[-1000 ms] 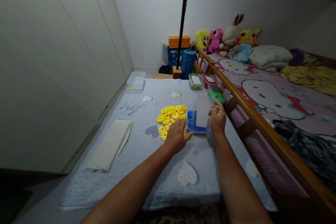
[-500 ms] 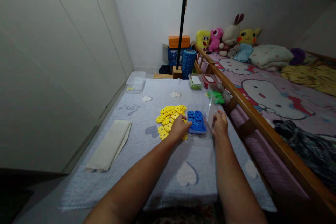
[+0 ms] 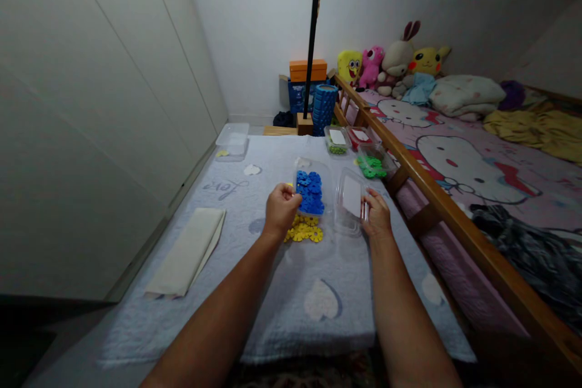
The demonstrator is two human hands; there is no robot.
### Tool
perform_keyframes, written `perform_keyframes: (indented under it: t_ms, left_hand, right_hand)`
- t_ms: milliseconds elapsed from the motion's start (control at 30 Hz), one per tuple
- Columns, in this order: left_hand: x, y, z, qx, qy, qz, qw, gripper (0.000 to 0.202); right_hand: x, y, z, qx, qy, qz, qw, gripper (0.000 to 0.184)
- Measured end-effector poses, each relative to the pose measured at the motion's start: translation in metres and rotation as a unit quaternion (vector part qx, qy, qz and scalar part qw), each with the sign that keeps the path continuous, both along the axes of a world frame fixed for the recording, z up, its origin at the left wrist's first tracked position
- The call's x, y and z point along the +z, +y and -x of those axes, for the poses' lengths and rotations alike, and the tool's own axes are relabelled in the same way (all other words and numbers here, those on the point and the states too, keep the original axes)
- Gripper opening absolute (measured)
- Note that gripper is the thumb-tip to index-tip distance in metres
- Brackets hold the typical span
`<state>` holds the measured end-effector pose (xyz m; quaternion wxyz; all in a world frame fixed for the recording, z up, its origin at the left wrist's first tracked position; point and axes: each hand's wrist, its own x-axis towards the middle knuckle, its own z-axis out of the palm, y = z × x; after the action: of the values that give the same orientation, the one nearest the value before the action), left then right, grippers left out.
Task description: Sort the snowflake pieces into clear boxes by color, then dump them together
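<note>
My left hand [image 3: 282, 211] grips the left side of a clear plastic container [image 3: 328, 191] that holds blue flower-shaped plastic pieces [image 3: 310, 194]. The container is over a pile of yellow flower-shaped pieces [image 3: 304, 231] and hides much of it. To the right, my right hand [image 3: 377, 212] has its fingers closed on the right edge of a clear lid [image 3: 349, 224] with a white label [image 3: 353, 195]. The lid is tilted up and sits beside the container.
Clear boxes of light-green pieces [image 3: 337, 149], red pieces [image 3: 357, 144] and green pieces [image 3: 371, 167] stand at the back right. A clear box [image 3: 233, 154] is at the back left, a folded cream cloth [image 3: 187, 254] at the left. A wooden bed rail [image 3: 422, 194] borders the right.
The container of blue pieces has moved left over the yellow pile with my left hand. My right hand has brought the lid left, turning its labelled face toward me.
</note>
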<state>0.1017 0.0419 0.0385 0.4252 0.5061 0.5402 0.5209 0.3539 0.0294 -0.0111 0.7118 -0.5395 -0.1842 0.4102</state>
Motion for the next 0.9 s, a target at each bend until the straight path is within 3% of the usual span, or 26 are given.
perform_keyframes:
  t_ms: [267, 433, 567, 700, 900]
  left_hand:
    - [0.020, 0.000, 0.072, 0.125, 0.140, -0.051, 0.981, 0.015]
    - [0.021, -0.005, 0.090, 0.166, 0.225, -0.043, 0.959, 0.011]
    - [0.021, -0.008, 0.094, 0.173, 0.275, -0.039, 0.945, 0.011]
    - [0.021, -0.009, 0.091, 0.173, 0.342, -0.043, 0.923, 0.011]
    - [0.018, -0.005, 0.081, 0.158, 0.420, -0.038, 0.893, 0.010]
  right_hand:
    - [0.003, -0.002, 0.018, 0.058, -0.051, 0.008, 0.997, 0.053]
    - [0.001, -0.001, 0.024, 0.058, -0.133, 0.008, 0.989, 0.057]
    - [-0.004, 0.000, 0.012, 0.041, -0.228, 0.040, 0.972, 0.060]
    - [-0.011, 0.000, -0.007, 0.002, -0.386, 0.094, 0.918, 0.053]
    - [-0.014, -0.002, -0.022, -0.058, -0.574, 0.161, 0.801, 0.041]
